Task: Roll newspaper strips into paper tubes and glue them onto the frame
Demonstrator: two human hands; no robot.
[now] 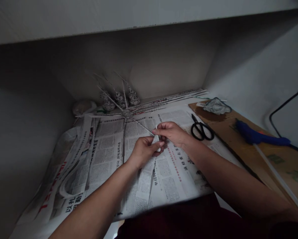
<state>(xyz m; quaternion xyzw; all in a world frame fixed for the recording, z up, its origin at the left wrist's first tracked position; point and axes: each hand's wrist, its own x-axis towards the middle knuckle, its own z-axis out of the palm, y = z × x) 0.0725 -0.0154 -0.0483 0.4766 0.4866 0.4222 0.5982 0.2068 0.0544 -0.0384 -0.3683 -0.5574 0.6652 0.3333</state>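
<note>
Pinching a folded paper strip (156, 139) between the fingertips of left hand (144, 151) and right hand (172, 132), above newspaper sheets (105, 142), near black-handled scissors (200, 125).

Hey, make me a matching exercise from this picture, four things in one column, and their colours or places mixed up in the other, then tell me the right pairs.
Things
1. Scissors
2. Glue gun
3. Paper piece
4. Woven pieces

Colour or place
A. Three of them, at the back near the wall
B. In the fingers of the left hand and right hand
C. Blue, lying on the brown board
D. Black handles, lying beside the board

Right pairs
1-D, 2-C, 3-B, 4-A
</note>
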